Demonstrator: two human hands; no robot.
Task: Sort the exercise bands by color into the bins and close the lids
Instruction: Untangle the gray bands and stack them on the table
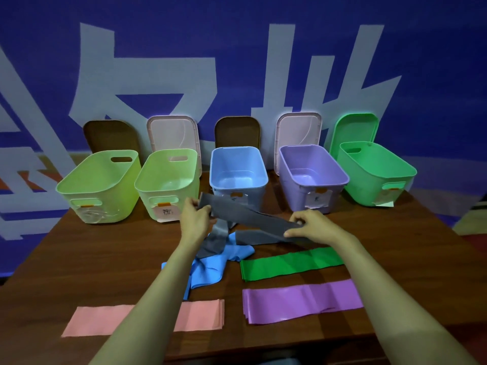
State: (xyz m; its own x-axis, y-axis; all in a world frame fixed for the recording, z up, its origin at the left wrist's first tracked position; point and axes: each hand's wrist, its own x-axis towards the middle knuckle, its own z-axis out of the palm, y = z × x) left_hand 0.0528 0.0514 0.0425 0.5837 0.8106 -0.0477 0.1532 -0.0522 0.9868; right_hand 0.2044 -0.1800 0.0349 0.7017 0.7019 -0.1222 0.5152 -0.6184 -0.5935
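A grey exercise band (253, 218) is stretched between my hands above the table. My left hand (196, 216) pinches its left end and my right hand (312, 225) pinches its right part; loose grey loops hang down onto a crumpled blue band (210, 270). A green band (291, 264), a purple band (300, 301) and a pink band (200, 314) lie flat near me. Behind stand open bins: two light green (87, 180) (160, 180), a blue one (261, 180), a purple one (340, 177) and a green one (405, 172).
Lids lean against the blue wall behind the bins: a brown lid (110, 135), a pink lid (172, 133), a second brown lid (237, 131), another pink lid (299, 130) and a green lid (354, 127). The brown table (105, 254) ends at left and right edges.
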